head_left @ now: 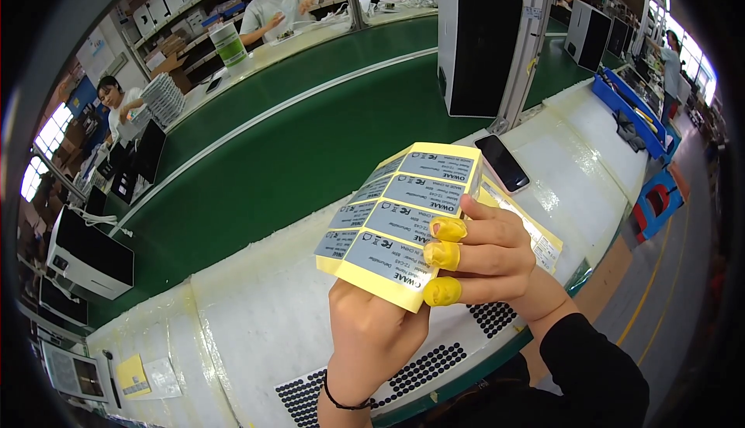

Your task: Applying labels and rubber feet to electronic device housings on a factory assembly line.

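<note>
A yellow-backed sheet of grey printed labels (388, 222), bent along its length, is held up over the near worktop. My left hand (376, 335), with a black band at the wrist, supports it from below; its fingers are mostly hidden behind the sheet. My right hand (493, 257) grips the sheet's right edge, with yellow finger cots on three fingers that press against the labels. Under that hand, more label sheets (539, 238) lie on the worktop. Sheets of round black stickers (427, 370) lie below my left hand, partly covered by my forearm.
A black phone (503, 162) lies beyond the labels. A tall white-and-black appliance (481, 48) stands by a metal post on the green conveyor (310, 133); another appliance (89, 253) is at left. A blue tray (636, 114) sits at right. Co-workers (283, 9) work across the belt.
</note>
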Demonstrator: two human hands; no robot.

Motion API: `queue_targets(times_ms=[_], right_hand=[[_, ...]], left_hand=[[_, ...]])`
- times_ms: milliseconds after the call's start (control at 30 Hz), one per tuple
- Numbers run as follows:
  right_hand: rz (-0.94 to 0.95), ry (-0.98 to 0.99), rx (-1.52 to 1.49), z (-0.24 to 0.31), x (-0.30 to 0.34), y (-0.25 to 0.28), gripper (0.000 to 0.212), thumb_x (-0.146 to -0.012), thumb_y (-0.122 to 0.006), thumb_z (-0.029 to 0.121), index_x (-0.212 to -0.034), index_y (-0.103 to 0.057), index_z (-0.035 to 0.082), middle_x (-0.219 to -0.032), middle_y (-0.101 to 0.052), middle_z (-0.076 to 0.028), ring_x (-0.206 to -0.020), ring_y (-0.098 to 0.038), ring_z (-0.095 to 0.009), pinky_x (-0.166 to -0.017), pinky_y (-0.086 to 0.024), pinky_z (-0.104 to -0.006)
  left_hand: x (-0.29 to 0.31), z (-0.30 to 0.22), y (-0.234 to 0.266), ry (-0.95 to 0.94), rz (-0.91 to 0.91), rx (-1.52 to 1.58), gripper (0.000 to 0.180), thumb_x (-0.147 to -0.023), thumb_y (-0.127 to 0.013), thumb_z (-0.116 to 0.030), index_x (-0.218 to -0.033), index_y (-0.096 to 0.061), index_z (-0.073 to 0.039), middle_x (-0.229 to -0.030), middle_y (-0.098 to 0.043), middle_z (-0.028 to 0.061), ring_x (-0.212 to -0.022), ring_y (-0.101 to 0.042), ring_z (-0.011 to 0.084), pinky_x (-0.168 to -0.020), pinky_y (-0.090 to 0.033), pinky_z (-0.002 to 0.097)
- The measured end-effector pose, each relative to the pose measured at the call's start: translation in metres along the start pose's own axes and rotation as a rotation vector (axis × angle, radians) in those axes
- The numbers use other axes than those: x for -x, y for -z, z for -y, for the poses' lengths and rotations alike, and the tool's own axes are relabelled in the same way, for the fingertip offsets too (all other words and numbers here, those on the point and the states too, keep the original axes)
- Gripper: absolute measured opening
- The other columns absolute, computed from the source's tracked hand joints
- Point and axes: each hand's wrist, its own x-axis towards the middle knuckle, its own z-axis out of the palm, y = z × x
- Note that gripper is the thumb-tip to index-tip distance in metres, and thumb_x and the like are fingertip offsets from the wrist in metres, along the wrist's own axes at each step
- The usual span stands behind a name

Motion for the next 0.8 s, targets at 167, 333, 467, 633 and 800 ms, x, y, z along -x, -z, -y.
queue_targets(times_ms=[167, 333, 467, 633, 800], right_hand=[[-0.006, 0.006, -0.058, -0.006, -0.001, 0.001, 0.03, -0.073, -0.076, 0.005, -0.098, -0.067, 0.019, -0.107, -0.066, -0.002, -0.102, -0.065, -0.022, -0.1, -0.046, -0.0427], [-0.001, -0.007, -0.118, -0.01, -0.005, 0.0, 0.023, -0.073, -0.077, 0.008, -0.091, -0.068, 0.017, -0.107, -0.067, -0.004, -0.101, -0.066, -0.024, -0.096, -0.05, -0.041], [-0.001, -0.076, -0.194, -0.009, -0.005, -0.001, 0.019, -0.076, -0.076, 0.01, -0.09, -0.065, 0.014, -0.107, -0.067, -0.006, -0.1, -0.066, -0.025, -0.095, -0.05, -0.0408], [-0.11, -0.194, -0.093, -0.001, -0.008, -0.005, 0.023, -0.077, -0.074, 0.007, -0.096, -0.062, 0.014, -0.106, -0.066, -0.006, -0.1, -0.066, -0.027, -0.098, -0.048, -0.0437], [-0.064, -0.158, -0.019, 0.001, -0.005, -0.008, 0.027, -0.076, -0.074, 0.005, -0.098, -0.062, 0.014, -0.107, -0.065, -0.006, -0.105, -0.064, -0.027, -0.1, -0.046, -0.0452]], left_hand=[[-0.001, -0.004, 0.001, 0.084, 0.029, 0.063, 0.024, -0.066, -0.065, 0.007, -0.088, -0.066, 0.001, -0.086, -0.069, 0.0129, -0.078, -0.067, 0.0298, -0.069, -0.051, 0.0322], [0.0, -0.002, 0.0, 0.149, 0.042, 0.108, 0.026, -0.063, -0.067, 0.007, -0.088, -0.067, 0.0, -0.082, -0.068, 0.0134, -0.07, -0.065, 0.0317, -0.063, -0.052, 0.0362], [-0.002, -0.002, -0.001, 0.168, 0.046, 0.08, 0.024, -0.065, -0.068, 0.007, -0.089, -0.068, 0.001, -0.083, -0.068, 0.0139, -0.07, -0.065, 0.0318, -0.063, -0.052, 0.0357], [-0.004, -0.003, -0.001, 0.131, -0.008, 0.121, 0.021, -0.07, -0.07, 0.008, -0.09, -0.068, 0.003, -0.085, -0.069, 0.0153, -0.071, -0.067, 0.0305, -0.063, -0.051, 0.0345], [0.004, -0.002, -0.004, 0.112, -0.061, 0.034, 0.023, -0.069, -0.07, 0.008, -0.091, -0.066, 0.003, -0.086, -0.069, 0.0159, -0.072, -0.067, 0.0309, -0.064, -0.051, 0.0349]])
